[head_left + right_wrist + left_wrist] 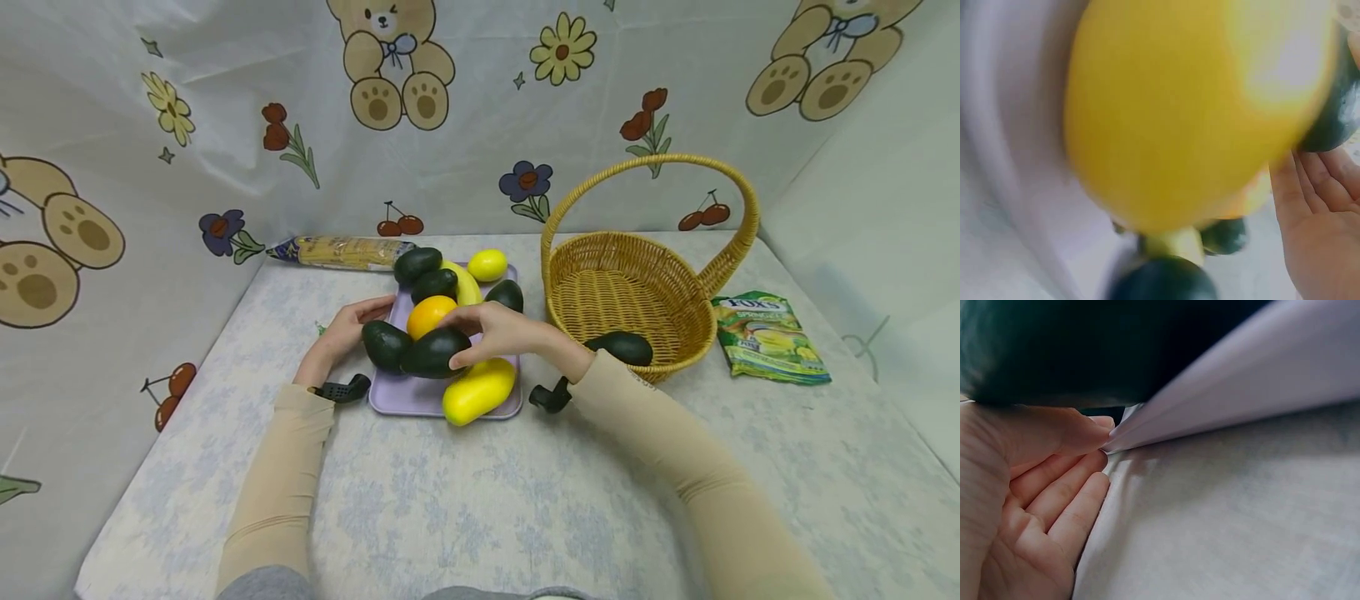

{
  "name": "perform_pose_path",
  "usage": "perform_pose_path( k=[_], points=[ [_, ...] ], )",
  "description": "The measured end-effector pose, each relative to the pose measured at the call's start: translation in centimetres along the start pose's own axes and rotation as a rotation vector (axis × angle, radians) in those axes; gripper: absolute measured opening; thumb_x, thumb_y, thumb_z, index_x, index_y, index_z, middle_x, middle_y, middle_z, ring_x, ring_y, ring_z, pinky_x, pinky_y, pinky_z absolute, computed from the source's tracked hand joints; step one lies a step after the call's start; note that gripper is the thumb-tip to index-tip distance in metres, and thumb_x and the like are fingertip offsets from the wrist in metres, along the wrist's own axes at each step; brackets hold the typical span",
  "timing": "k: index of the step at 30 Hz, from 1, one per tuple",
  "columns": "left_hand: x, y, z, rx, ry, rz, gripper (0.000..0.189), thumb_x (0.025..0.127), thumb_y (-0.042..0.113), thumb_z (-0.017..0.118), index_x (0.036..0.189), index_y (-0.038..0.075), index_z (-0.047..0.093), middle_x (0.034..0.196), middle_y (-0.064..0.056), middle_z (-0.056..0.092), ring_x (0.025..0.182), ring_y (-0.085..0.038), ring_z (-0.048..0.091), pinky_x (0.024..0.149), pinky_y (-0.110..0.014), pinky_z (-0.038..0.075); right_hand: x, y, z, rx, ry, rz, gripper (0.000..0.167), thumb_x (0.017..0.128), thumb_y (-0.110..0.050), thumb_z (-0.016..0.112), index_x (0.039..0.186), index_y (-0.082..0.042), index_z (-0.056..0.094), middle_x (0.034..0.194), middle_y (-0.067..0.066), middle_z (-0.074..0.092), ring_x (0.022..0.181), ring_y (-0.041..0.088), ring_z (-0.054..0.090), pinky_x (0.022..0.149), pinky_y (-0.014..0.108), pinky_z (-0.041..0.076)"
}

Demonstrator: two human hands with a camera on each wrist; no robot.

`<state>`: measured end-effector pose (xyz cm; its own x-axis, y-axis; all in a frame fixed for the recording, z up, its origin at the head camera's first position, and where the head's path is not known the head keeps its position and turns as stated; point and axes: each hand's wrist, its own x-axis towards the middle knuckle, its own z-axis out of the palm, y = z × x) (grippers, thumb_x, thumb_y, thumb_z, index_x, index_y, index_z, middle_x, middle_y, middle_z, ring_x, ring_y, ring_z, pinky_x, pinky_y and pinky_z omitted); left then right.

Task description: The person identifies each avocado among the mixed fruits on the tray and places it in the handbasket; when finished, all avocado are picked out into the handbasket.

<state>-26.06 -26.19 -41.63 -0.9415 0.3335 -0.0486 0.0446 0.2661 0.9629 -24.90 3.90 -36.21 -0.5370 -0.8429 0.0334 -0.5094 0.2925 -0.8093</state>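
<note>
My right hand (498, 332) grips a dark green avocado (437, 353) between thumb and fingers, over the front half of a lilac tray (408, 403). Another avocado (386, 346) sits just left of it, beside an orange (431, 317). At the tray's left side, my left hand (345, 333) pinches the rim; in the left wrist view its thumb and fingertips (1099, 428) meet at the tray wall (1210, 403). A long yellow fruit (480, 392) lies at the tray's front right, filling much of the right wrist view. Farther back are a banana (463, 283), a lemon (487, 265) and several avocados.
To the right stands a wicker basket (622, 292) with a tall handle and one dark green avocado (624, 347) inside. A green FOX'S candy bag (772, 337) lies beyond it. A long pack of dry noodles (341, 252) lies behind the tray, against the back cloth.
</note>
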Motion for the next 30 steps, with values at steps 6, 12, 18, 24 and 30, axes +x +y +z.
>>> perform_pose_path(
  k=[6,12,18,24,30],
  points=[
    [0.9,-2.1,-0.4,-0.011,0.018,0.001,0.055,0.091,0.001,0.059,0.142,-0.002,0.038,0.145,-0.017,0.038,0.133,-0.029,0.036,0.109,-0.035,0.030,-1.5,-1.9,-1.8,0.027,0.026,-0.071,0.056,0.078,-0.018,0.078,0.127,-0.004,0.055,0.118,0.004,0.060,0.102,0.015,0.056,0.092,0.035,0.048],
    [1.2,-3.0,-0.4,0.009,0.028,0.029,0.054,0.091,0.002,0.059,0.141,-0.002,0.040,0.144,-0.016,0.040,0.131,-0.027,0.039,0.107,-0.029,0.034,-4.0,-3.3,-4.3,0.060,0.035,-0.063,0.057,0.078,-0.018,0.077,0.129,-0.005,0.053,0.122,0.004,0.057,0.107,0.017,0.055,0.096,0.034,0.046],
    [0.9,-2.4,-0.2,-0.008,0.004,0.027,0.053,0.091,-0.001,0.057,0.141,-0.004,0.039,0.145,-0.020,0.038,0.132,-0.031,0.036,0.108,-0.032,0.032,-7.3,-3.6,-7.4,-0.002,0.097,-0.039,0.056,0.079,-0.015,0.078,0.128,-0.006,0.054,0.123,0.005,0.056,0.108,0.018,0.055,0.099,0.034,0.044],
    [0.0,-0.4,0.0,-0.001,-0.008,0.014,0.054,0.091,-0.002,0.056,0.141,-0.008,0.036,0.145,-0.023,0.035,0.132,-0.034,0.034,0.109,-0.036,0.030,-11.2,-2.8,-9.9,-0.048,0.169,0.060,0.053,0.078,-0.012,0.078,0.126,-0.007,0.056,0.121,0.005,0.056,0.105,0.019,0.056,0.097,0.038,0.045],
    [0.0,0.1,0.1,-0.007,0.001,0.007,0.054,0.091,-0.003,0.056,0.141,-0.008,0.035,0.145,-0.023,0.034,0.133,-0.034,0.033,0.109,-0.034,0.030,-14.7,-0.9,-11.8,-0.061,0.256,0.213,0.053,0.080,-0.015,0.077,0.128,-0.010,0.055,0.122,0.005,0.055,0.106,0.020,0.055,0.092,0.031,0.048]
  ],
)
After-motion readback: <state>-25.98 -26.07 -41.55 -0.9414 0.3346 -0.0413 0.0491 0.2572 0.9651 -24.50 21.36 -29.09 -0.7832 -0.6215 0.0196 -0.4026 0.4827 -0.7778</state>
